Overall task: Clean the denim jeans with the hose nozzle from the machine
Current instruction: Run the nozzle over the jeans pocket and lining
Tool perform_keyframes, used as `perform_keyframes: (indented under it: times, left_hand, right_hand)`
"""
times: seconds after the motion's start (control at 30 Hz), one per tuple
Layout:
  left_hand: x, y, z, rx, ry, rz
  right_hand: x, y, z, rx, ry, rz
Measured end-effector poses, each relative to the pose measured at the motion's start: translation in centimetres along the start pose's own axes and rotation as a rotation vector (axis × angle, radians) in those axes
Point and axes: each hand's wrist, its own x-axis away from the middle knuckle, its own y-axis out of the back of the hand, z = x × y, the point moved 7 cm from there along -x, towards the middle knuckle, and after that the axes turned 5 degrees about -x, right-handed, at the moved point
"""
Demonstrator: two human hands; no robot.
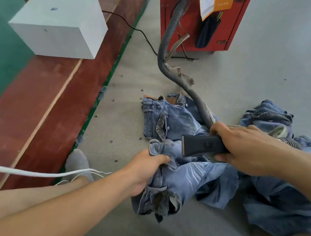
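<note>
Light-blue denim jeans [172,120] lie crumpled on the grey floor in front of me. My left hand [146,169] grips a bunched fold of the denim near the waistband. My right hand [247,147] is closed around a dark flat hose nozzle [201,145], whose mouth points left and rests just above the fabric. A grey ribbed hose [169,45] curves from the nozzle back to the red machine [198,13] at the top of the view.
More denim garments [279,201] are piled at the right. A white block [61,23] sits on a red-brown board [52,102] along the left. A black cable [139,30] runs to the machine. My leg and grey sock [78,163] rest at lower left with a white cord [31,173].
</note>
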Motion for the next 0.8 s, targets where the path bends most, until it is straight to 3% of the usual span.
perform_keyframes:
  times: [0.1, 0.3, 0.53, 0.7, 0.8]
  left_hand:
    - [0.3, 0.3, -1.8, 0.145, -0.117, 0.116]
    - [1.3, -0.4, -3.2, 0.01, -0.282, 0.285]
    - [2.0, -1.1, -4.1, -0.021, -0.346, 0.381]
    - [1.3, -0.6, -4.2, 0.062, -0.34, 0.4]
    - [1.4, -1.0, -3.6, 0.046, -0.309, 0.459]
  right_hand:
    - [0.4, 0.5, -0.2, -0.093, 0.006, -0.035]
    - [1.1, 2.3, 1.3, -0.116, 0.047, -0.099]
    - [1.7, 3.0, 4.2, -0.15, 0.166, -0.279]
    - [1.9, 3.8, 1.5, -0.154, 0.024, -0.22]
    - [1.8, 3.0, 3.5, -0.103, 0.096, -0.217]
